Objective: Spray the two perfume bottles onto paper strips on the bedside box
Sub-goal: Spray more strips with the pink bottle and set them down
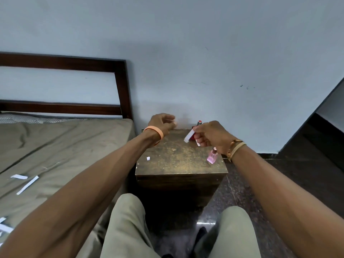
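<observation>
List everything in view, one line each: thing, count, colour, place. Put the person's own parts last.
bedside box: 1, dark brown wood, worn top, centre against the wall
pink perfume bottle: 1, pink, upright at the box's near right edge
red perfume bottle: 1, red, back of the box, mostly hidden behind the right hand
held paper strip: 1, white, in the right hand above the box
paper scrap: 1, white, small, on the box top's left side
loose paper strips: several, white, on the bed, some at the frame's left edge
bed: 1, olive sheet, dark wooden headboard, left
wall: 1, pale blue, behind
left hand: 1, orange wristband, curled, raised over the box's back left
right hand: 1, gold bracelets, pinching the strip
</observation>
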The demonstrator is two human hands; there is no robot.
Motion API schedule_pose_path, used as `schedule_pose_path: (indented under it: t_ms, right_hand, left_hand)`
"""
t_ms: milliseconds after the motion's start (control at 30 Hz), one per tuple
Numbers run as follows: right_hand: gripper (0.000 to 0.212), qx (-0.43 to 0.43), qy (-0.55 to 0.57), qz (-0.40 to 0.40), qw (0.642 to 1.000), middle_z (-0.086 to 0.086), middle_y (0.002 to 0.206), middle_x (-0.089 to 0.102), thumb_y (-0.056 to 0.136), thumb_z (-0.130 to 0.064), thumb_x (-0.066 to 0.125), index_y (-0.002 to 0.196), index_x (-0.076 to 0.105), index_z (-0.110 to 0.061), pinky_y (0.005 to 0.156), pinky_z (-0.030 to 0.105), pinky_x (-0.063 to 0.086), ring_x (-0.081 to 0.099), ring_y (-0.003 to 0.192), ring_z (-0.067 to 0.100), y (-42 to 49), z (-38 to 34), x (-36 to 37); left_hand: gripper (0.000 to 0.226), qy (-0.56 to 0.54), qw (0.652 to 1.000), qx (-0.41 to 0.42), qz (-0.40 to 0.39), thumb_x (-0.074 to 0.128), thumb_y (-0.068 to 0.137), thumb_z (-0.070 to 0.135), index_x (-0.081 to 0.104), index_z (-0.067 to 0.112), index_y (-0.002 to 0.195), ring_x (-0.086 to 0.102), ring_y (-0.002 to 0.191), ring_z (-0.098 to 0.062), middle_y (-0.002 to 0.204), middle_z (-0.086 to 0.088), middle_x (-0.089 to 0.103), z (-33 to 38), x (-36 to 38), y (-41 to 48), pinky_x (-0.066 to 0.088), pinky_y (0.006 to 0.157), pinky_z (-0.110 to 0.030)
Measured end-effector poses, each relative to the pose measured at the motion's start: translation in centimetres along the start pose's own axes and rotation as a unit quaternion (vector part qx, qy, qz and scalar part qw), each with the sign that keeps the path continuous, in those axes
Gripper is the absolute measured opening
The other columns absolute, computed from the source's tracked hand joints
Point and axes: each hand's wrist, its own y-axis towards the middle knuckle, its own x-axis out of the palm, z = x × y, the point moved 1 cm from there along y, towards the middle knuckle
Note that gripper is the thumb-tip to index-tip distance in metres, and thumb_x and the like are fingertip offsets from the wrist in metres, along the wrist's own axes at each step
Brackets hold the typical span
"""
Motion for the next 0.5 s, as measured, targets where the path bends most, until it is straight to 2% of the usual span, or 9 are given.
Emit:
schedule_pose_path:
  t_ms: [67, 100, 200, 233, 300, 367, 400, 467, 500]
  right_hand:
    - [0.015, 0.058, 0.212, -0.087, 0.972, 0.011, 0.079, 0.068, 0.092, -0.016, 0.064, 0.091, 0.07, -0.002, 0.061, 0.029, 0.055, 0.063, 0.063, 0.017, -0.9, -0.6, -1.2]
    - [0.015, 0.073, 0.244, -0.093, 0.963, 0.01, 0.078, 0.068, 0.092, -0.017, 0.064, 0.091, 0.069, -0.003, 0.06, 0.029, 0.056, 0.063, 0.064, 0.017, -1.3, -0.6, -1.5]
    - [0.018, 0.081, 0.017, -0.008, 0.997, 0.01, 0.076, 0.062, 0.095, -0.014, 0.06, 0.097, 0.068, 0.002, 0.052, 0.026, 0.048, 0.054, 0.058, 0.016, -1.9, 0.0, -1.3]
    - [0.02, 0.067, -0.016, -0.001, 0.998, 0.01, 0.076, 0.061, 0.095, -0.014, 0.06, 0.1, 0.068, 0.003, 0.052, 0.026, 0.046, 0.053, 0.057, 0.015, -2.2, 0.0, -1.2]
    - [0.02, 0.046, 0.085, -0.058, 0.994, 0.01, 0.078, 0.065, 0.092, -0.016, 0.064, 0.099, 0.07, 0.002, 0.056, 0.027, 0.051, 0.058, 0.061, 0.016, -2.4, -0.2, -1.5]
    - [0.017, 0.055, 0.26, -0.141, 0.954, 0.009, 0.079, 0.068, 0.088, -0.017, 0.067, 0.092, 0.072, -0.002, 0.063, 0.03, 0.056, 0.063, 0.068, 0.018, -3.0, -0.8, -1.9]
    - [0.015, 0.062, 0.252, -0.134, 0.956, 0.009, 0.078, 0.067, 0.089, -0.016, 0.066, 0.091, 0.072, -0.003, 0.064, 0.03, 0.056, 0.063, 0.067, 0.018, -2.8, -0.7, -2.0]
    - [0.015, 0.062, 0.039, -0.045, 0.996, 0.009, 0.076, 0.063, 0.093, -0.012, 0.06, 0.091, 0.071, -0.001, 0.057, 0.026, 0.049, 0.056, 0.059, 0.016, -2.5, 0.2, -1.4]
    - [0.016, 0.048, -0.04, -0.007, 0.998, 0.009, 0.075, 0.062, 0.094, -0.012, 0.059, 0.09, 0.07, -0.001, 0.054, 0.026, 0.045, 0.053, 0.057, 0.015, -2.8, 0.2, -1.2]
  left_hand:
    - [0.023, 0.001, 0.998, -0.006, 0.055, 0.072, 0.083, 0.021, 0.066, 0.016, 0.104, 0.066, 0.09, -0.02, 0.096, -0.006, 0.067, -0.3, -1.1, 0.1, 0.057, 0.085, -0.041]
    - [0.023, 0.007, 0.997, -0.008, 0.07, 0.072, 0.082, 0.023, 0.066, 0.016, 0.103, 0.067, 0.091, -0.022, 0.096, -0.007, 0.068, -0.5, -1.5, 0.1, 0.056, 0.085, -0.042]
    - [0.025, 0.033, 0.995, -0.015, 0.095, 0.073, 0.081, 0.021, 0.065, 0.013, 0.103, 0.066, 0.089, -0.023, 0.095, -0.009, 0.069, -0.9, -1.7, -0.3, 0.057, 0.084, -0.042]
    - [0.025, 0.037, 0.994, -0.02, 0.103, 0.074, 0.081, 0.019, 0.065, 0.012, 0.103, 0.065, 0.086, -0.022, 0.096, -0.01, 0.069, -1.1, -1.4, -0.4, 0.057, 0.083, -0.041]
    - [0.023, 0.042, 0.993, -0.03, 0.11, 0.074, 0.081, 0.017, 0.066, 0.012, 0.102, 0.064, 0.083, -0.021, 0.097, -0.011, 0.069, -1.4, -1.0, -0.5, 0.057, 0.081, -0.04]
    - [0.022, 0.048, 0.994, -0.037, 0.094, 0.074, 0.081, 0.017, 0.066, 0.013, 0.101, 0.066, 0.085, -0.023, 0.094, -0.009, 0.069, -1.9, -0.6, -0.6, 0.057, 0.082, -0.041]
    - [0.021, 0.052, 0.994, -0.039, 0.084, 0.074, 0.081, 0.018, 0.066, 0.014, 0.1, 0.066, 0.086, -0.022, 0.092, -0.006, 0.068, -2.1, -0.4, -0.7, 0.057, 0.082, -0.041]
    - [0.017, 0.064, 0.994, -0.039, 0.076, 0.074, 0.081, 0.019, 0.066, 0.018, 0.096, 0.065, 0.084, -0.017, 0.088, -0.001, 0.068, -2.3, -0.1, -0.8, 0.058, 0.08, -0.04]
    - [0.015, 0.066, 0.994, -0.038, 0.076, 0.074, 0.08, 0.019, 0.066, 0.019, 0.093, 0.065, 0.082, -0.016, 0.087, 0.0, 0.068, -2.3, 0.2, -0.8, 0.059, 0.079, -0.039]
